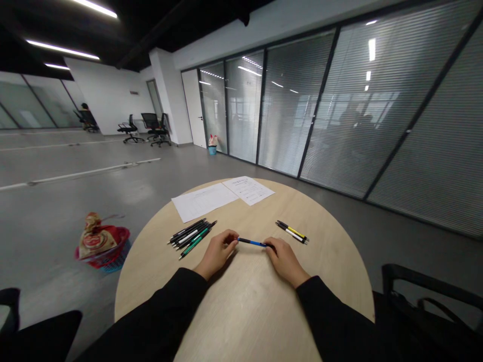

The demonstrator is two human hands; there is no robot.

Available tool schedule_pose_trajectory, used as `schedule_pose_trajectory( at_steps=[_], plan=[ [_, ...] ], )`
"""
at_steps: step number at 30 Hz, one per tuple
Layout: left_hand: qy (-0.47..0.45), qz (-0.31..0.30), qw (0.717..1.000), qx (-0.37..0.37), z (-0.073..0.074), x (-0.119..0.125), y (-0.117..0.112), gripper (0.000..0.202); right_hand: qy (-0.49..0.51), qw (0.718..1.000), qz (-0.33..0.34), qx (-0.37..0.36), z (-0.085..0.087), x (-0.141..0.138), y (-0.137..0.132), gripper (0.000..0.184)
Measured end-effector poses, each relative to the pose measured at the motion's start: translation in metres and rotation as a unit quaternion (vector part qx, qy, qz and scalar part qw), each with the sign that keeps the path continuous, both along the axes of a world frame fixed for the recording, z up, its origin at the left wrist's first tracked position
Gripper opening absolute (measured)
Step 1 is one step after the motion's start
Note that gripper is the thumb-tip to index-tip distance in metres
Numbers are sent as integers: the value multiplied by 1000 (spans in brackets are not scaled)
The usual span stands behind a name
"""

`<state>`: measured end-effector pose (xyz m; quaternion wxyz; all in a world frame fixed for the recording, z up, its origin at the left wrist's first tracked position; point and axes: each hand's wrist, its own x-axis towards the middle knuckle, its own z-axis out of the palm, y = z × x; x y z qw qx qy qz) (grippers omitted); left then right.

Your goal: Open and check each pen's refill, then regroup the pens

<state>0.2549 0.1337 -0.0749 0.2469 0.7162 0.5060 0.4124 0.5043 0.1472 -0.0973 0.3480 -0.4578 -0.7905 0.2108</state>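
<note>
A blue and black pen (252, 243) lies level across the middle of the round light-wood table (324, 251). My left hand (217, 254) pinches its left end, and my right hand (285, 261) holds its right end. Left of my left hand lies a bundle of several black, white and green pens (192, 238). Right of my right hand, apart from it, are a few yellow and black pens (292, 232). Two sheets of printed paper (204, 202) (248, 190) lie at the table's far edge, beyond the pens.
A red basket (113, 254) holding a patterned bag stands on the grey floor left of the table. Black office chairs (130, 129) stand far back, and a seated person (86, 115) is at the far left. Dark chair backs (415, 286) flank me. A glass wall with blinds (377, 115) runs along the right.
</note>
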Motion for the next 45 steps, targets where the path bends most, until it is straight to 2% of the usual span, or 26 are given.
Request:
schedule_pose_trajectory(
  at_steps=[3,7,13,20,28,37,41,45],
  plan=[
    [1,2,1000,8,-2,0,0,20,11,1000,-10,0,0,1,1,20],
    [73,18,996,56,-7,-2,1,23,21,999,-35,4,-2,4,5,20],
    [188,-65,976,92,-8,-2,0,31,35,997,-72,4,-8,8,11,21],
    [273,-72,956,81,-5,0,-3,28,35,997,-73,-4,-7,9,11,20],
    [255,-53,964,45,-3,-1,-3,23,35,997,-67,-6,-10,9,11,20],
    [203,-61,977,36,2,-3,-3,27,39,998,-58,-4,-9,9,11,21],
    [176,-31,983,37,1,-4,-2,26,45,998,-52,-5,-7,8,10,22],
    [124,25,992,14,4,-3,-2,30,48,998,-44,-12,-5,7,9,21]
  ],
)
